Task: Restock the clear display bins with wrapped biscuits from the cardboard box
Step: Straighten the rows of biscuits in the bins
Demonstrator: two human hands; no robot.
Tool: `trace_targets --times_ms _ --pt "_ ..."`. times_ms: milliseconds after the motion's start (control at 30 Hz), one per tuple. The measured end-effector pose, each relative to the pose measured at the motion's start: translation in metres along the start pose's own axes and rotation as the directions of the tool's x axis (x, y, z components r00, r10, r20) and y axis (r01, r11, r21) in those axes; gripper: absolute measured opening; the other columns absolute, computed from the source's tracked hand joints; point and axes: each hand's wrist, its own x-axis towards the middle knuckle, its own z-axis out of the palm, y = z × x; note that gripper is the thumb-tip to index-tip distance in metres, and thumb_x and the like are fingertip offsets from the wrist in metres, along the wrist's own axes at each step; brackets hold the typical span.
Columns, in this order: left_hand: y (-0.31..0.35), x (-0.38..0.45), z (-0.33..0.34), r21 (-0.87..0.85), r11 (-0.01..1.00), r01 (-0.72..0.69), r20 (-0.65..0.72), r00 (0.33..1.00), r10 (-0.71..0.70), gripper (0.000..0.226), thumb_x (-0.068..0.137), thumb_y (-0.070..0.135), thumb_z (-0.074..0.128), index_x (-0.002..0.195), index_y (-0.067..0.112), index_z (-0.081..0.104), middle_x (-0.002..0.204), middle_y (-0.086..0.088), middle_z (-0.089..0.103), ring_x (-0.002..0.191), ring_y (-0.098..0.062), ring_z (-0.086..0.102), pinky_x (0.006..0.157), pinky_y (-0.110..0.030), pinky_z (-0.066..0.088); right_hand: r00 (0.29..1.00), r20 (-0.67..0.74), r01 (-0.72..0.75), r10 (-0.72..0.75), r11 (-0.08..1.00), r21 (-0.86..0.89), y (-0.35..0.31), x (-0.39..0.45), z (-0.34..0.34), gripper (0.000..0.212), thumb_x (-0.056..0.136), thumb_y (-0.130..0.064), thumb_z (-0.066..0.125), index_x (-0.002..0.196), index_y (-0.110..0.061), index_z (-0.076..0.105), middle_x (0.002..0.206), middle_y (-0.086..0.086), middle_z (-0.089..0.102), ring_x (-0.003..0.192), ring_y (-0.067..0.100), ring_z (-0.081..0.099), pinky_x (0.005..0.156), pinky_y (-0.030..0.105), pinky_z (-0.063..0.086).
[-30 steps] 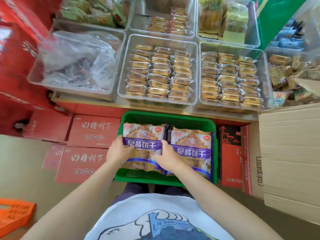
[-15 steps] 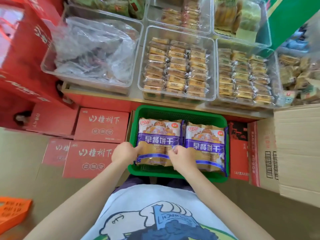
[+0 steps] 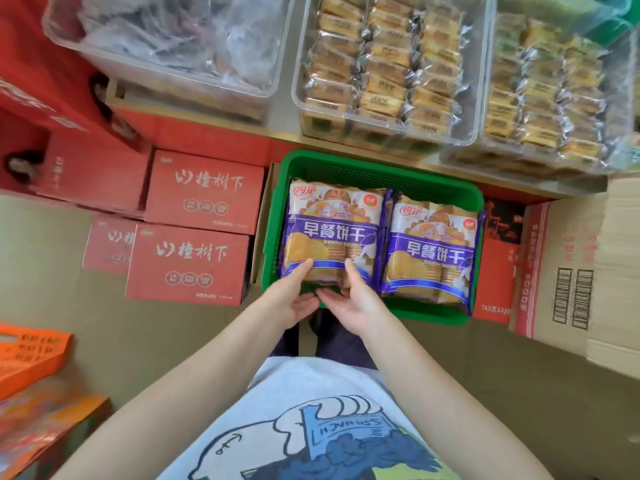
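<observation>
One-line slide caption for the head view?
Both hands touch the left biscuit pack in the green basket below clear bins.

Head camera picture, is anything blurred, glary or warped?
Head view: sharpest on the left biscuit pack in the green basket; the clear bins along the top are motion-smeared, with glare on their wrappers; wide-angle lens bends the cardboard box edges.
</observation>
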Motion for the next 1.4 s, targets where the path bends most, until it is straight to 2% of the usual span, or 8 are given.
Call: trace_targets --times_ms 100,167,267,367,600,967,1133,1400 --pt "-0.005 0.000 0.013 -0.222 0.973 -0.061 0.033 0.997 0.070 0.037 0.090 0.026 0.075 0.117 0.009 0.057 0.119 -0.019 0.063 0.103 -0.026 0.064 0.093 -0.034 0.052 0.996 0.032 0.082 -0.085 0.993 0.086 0.000 0.007 -0.001 0.071 0.083 -0.035 0.079 0.140 -0.007 0.049 0.129 0.025 0.063 0.118 0.035 0.063 0.103 0.045 0.051" --pt "-0.006 0.000 0.018 -0.357 0.931 -0.070 0.080 0.991 0.105 0.044 0.089 0.024 0.076 0.125 0.007 0.058 0.121 -0.017 0.067 0.104 -0.027 0.066 0.093 -0.036 0.053 0.992 0.039 0.117 -0.122 0.987 0.113 0.001 0.013 -0.001 0.071 0.082 -0.036 0.080 0.140 -0.010 0.049 0.127 0.023 0.065 0.117 0.035 0.064 0.105 0.048 0.049" --pt "-0.006 0.007 0.022 -0.449 0.883 -0.135 0.029 0.986 0.165 0.058 0.083 0.025 0.082 0.133 0.011 0.056 0.121 -0.016 0.069 0.110 -0.029 0.067 0.103 -0.043 0.051 0.988 0.063 0.135 -0.144 0.982 0.131 0.004 0.019 0.001 0.074 0.077 -0.038 0.083 0.139 -0.014 0.050 0.125 0.020 0.068 0.116 0.035 0.065 0.103 0.052 0.051" --pt "-0.010 0.009 0.030 -0.500 0.850 -0.167 0.038 0.976 0.214 0.049 0.084 0.024 0.080 0.126 0.014 0.056 0.118 -0.015 0.069 0.108 -0.031 0.067 0.088 -0.044 0.056 0.980 0.094 0.157 -0.173 0.975 0.156 0.005 0.021 0.006 0.057 0.084 -0.036 0.079 0.131 -0.015 0.054 0.123 0.018 0.069 0.115 0.035 0.065 0.101 0.053 0.051" --pt "-0.016 0.022 0.033 -0.485 0.849 -0.212 0.084 0.955 0.286 0.050 0.087 0.023 0.077 0.131 0.015 0.056 0.122 -0.012 0.070 0.114 -0.029 0.066 0.097 -0.046 0.055 0.972 0.081 0.202 -0.219 0.963 0.176 0.008 0.024 0.006 0.051 0.086 -0.023 0.077 0.132 -0.017 0.054 0.124 0.015 0.068 0.115 0.033 0.064 0.093 0.051 0.055" --pt "-0.004 0.031 0.035 -0.459 0.856 -0.237 0.114 0.940 0.322 0.043 0.086 0.019 0.078 0.124 0.014 0.060 0.120 -0.013 0.071 0.114 -0.030 0.066 0.101 -0.047 0.053 0.966 0.146 0.177 -0.211 0.961 0.214 0.002 0.027 0.008 0.045 0.090 -0.026 0.073 0.130 -0.016 0.056 0.118 0.016 0.071 0.117 0.034 0.063 0.102 0.050 0.051" --pt "-0.004 0.040 0.031 -0.407 0.876 -0.259 0.120 0.935 0.332 0.053 0.084 0.019 0.079 0.132 0.014 0.057 0.123 -0.012 0.071 0.115 -0.028 0.067 0.104 -0.043 0.052 0.968 0.153 0.172 -0.201 0.967 0.186 0.000 0.032 0.004 0.052 0.086 -0.028 0.075 0.133 -0.016 0.055 0.124 0.017 0.068 0.119 0.033 0.062 0.107 0.046 0.048" --pt "0.000 0.035 0.030 -0.448 0.868 -0.213 0.154 0.938 0.310 0.056 0.074 0.016 0.081 0.126 0.014 0.060 0.121 -0.014 0.070 0.116 -0.029 0.065 0.104 -0.042 0.051 0.973 0.149 0.152 -0.177 0.974 0.169 -0.007 0.029 0.008 0.056 0.080 -0.026 0.078 0.131 -0.016 0.058 0.129 0.017 0.066 0.122 0.032 0.060 0.111 0.046 0.045"
